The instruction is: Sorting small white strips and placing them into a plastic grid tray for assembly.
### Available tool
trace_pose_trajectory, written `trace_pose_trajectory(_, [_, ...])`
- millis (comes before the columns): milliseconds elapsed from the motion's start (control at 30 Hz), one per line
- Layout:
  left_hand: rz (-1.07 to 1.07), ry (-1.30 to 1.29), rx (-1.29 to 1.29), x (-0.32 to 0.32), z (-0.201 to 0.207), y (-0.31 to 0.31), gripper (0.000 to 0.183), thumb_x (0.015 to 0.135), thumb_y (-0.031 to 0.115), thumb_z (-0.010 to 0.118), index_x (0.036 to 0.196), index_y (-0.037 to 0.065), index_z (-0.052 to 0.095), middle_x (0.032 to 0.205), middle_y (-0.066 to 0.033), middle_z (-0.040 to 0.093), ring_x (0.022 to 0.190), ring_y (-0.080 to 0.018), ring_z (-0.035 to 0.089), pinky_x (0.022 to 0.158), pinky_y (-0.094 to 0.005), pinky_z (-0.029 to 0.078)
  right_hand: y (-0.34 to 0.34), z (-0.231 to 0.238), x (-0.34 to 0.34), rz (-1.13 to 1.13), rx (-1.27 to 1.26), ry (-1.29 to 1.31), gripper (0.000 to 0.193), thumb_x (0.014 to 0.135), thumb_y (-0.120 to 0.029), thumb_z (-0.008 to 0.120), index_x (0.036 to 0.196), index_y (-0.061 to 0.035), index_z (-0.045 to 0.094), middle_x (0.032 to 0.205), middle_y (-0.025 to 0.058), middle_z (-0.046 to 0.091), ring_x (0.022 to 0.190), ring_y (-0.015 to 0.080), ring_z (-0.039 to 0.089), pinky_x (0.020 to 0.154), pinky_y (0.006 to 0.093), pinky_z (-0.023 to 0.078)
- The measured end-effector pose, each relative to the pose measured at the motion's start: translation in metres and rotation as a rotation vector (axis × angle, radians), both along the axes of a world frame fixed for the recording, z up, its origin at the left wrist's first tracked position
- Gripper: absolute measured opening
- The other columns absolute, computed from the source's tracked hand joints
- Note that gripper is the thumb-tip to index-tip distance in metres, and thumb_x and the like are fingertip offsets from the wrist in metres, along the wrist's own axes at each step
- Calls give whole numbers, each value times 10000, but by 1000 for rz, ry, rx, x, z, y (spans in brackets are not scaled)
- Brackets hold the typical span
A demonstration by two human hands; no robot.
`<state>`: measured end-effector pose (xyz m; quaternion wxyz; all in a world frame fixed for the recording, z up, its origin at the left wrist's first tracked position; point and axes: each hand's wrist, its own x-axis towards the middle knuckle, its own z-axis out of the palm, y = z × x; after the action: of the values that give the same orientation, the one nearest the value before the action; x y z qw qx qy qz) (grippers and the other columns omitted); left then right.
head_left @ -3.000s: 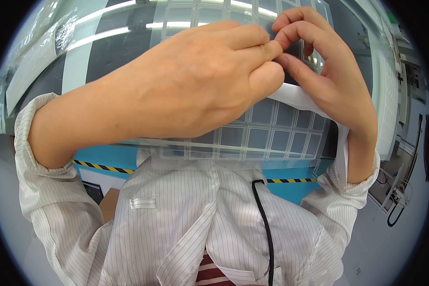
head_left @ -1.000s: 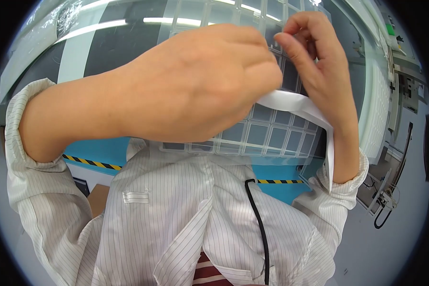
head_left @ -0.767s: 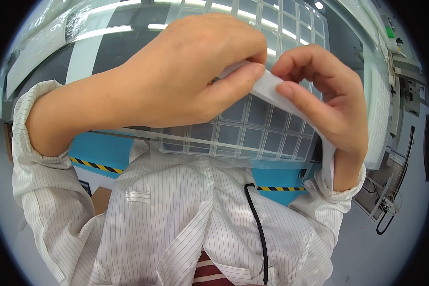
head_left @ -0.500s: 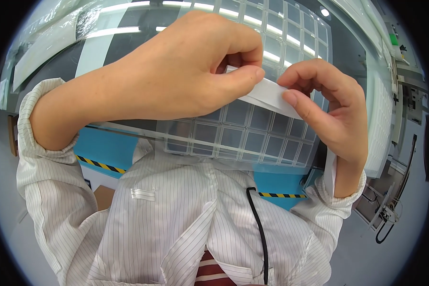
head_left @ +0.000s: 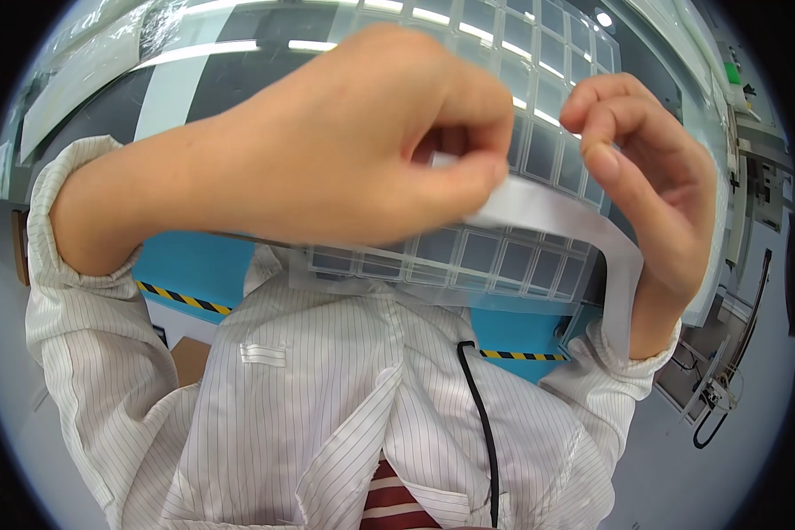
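My left hand (head_left: pixel 371 146) pinches one end of a thin white strip (head_left: pixel 552 210) between thumb and index finger. From there the strip stretches right, bends, and hangs down in front of my right wrist. My right hand (head_left: pixel 658 168) is raised to the right of the pinched end, its fingers curled with a gap between thumb and fingertips, holding nothing. Below both hands lies a clear plastic tray (head_left: pixel 493 265) divided into many rectangular compartments. My left hand and forearm cover part of it, and motion slightly blurs the strip.
The tray lies on a glossy, glass-like tabletop (head_left: pixel 238 97) that reflects ceiling lights. Crumpled clear film (head_left: pixel 155 40) lies at the far left. Another compartmented tray (head_left: pixel 711 238) shows at the right edge. Black-and-yellow tape (head_left: pixel 185 300) marks the blue surface below.
My right hand has let go of the strip and moved up and right. The strip's freed length now droops by my right wrist. My left hand keeps its pinch, shifted slightly right and down.
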<state>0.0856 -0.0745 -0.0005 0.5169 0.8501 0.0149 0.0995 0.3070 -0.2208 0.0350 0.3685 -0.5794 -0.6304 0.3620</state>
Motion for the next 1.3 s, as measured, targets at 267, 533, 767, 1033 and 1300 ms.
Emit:
trace_pose_trajectory(267, [-173,-332,343,-2,-15,-8,126,831,-5,701,907,-2,601,1070,-160,705,900,-337,661,769,-398,539,10,-7,12,-22,-168,-198,141,919,-146,695,903,-15,646,1151,67,599,941,101,508,868,251,387])
trace_pose_trajectory(533, [-169,-237,463,13,-9,-10,165,835,-15,670,968,-17,572,1191,-185,675,1043,-368,652,891,-442,523,18,-19,39,13,-143,-241,137,941,-164,683,906,-38,644,1149,15,595,898,84,492,799,229,378])
trace_pose_trajectory(767, [-160,-198,659,16,-8,-13,238,782,-18,668,1001,-38,579,1208,-206,678,1113,-380,654,941,-451,534,17,-21,29,18,-69,-325,129,937,-147,680,904,-34,629,1134,13,598,880,95,479,767,238,362])
trace_pose_trajectory(1033, [-147,-175,640,14,-11,-9,209,752,-26,661,918,-30,535,1178,-221,688,1105,-397,660,922,-450,554,43,-31,22,322,270,61,96,934,-92,718,959,-9,677,1091,80,585,897,146,515,777,269,425])
trace_pose_trajectory(1300, [-173,-181,627,18,-11,-9,203,753,-26,657,906,-26,523,1177,-224,687,1122,-410,653,923,-458,555,39,-26,18,-49,-264,-324,92,938,-91,711,956,-13,664,1075,80,572,893,152,516,770,278,431])
